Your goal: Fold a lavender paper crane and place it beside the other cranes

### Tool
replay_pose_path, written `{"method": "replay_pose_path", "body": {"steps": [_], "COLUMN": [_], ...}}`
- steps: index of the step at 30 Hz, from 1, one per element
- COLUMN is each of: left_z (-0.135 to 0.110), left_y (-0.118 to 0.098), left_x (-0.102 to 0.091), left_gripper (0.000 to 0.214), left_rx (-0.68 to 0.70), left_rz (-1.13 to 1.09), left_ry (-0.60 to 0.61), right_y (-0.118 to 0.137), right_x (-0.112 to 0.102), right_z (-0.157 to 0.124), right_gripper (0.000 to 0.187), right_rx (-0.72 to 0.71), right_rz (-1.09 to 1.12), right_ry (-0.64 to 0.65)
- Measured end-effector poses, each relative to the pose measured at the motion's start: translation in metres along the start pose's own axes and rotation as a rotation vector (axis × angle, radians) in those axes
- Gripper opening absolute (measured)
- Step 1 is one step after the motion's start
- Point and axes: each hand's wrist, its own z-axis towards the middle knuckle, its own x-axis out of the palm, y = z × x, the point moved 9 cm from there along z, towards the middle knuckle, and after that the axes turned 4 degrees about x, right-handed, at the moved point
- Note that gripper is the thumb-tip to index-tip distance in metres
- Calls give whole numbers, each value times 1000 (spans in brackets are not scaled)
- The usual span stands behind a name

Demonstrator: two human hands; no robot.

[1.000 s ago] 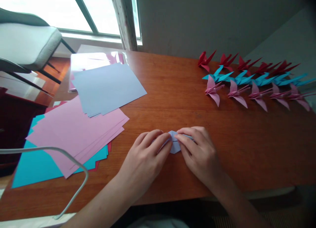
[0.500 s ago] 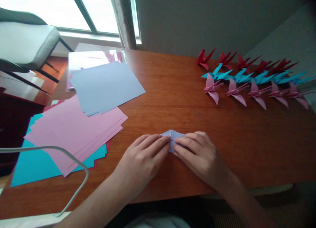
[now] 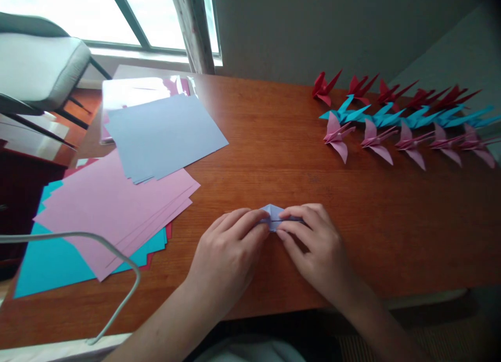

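A small folded piece of pale blue-lavender paper [image 3: 273, 211] lies near the front of the wooden table [image 3: 250, 163], with a dark slit running across its middle. My left hand [image 3: 233, 247] has its fingers closed on the paper's left side and covers that end. From the right, my right hand [image 3: 319, 242] grips the other side, thumb below and fingers above the slit. The fingers of both hands hide much of the paper's outline.
Rows of red [image 3: 323, 88], blue [image 3: 346, 111] and pink paper cranes [image 3: 336, 137] stand at the back right. Grey-blue sheets [image 3: 168, 135], pink sheets [image 3: 117, 200] and blue sheets [image 3: 50, 263] lie at left. A white cable [image 3: 133, 268] loops over the left front edge.
My right hand's fingers have parted a little around the slit, showing more of the paper's right side. The paper looks flatter, its lower part less visible. The view has shifted slightly.
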Motion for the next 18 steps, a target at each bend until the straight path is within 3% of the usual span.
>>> {"method": "replay_pose_path", "body": {"steps": [7, 18], "left_z": [3, 5], "left_y": [7, 3], "left_x": [0, 3], "left_gripper": [13, 17], "left_rx": [-109, -130], "left_rz": [-125, -70], "left_ry": [-31, 2], "right_y": [-3, -7], "right_x": [-1, 3], "right_z": [3, 4], "right_gripper": [12, 11], "right_rx": [100, 108], "right_rz": [73, 17], "right_ry": [-6, -20]}}
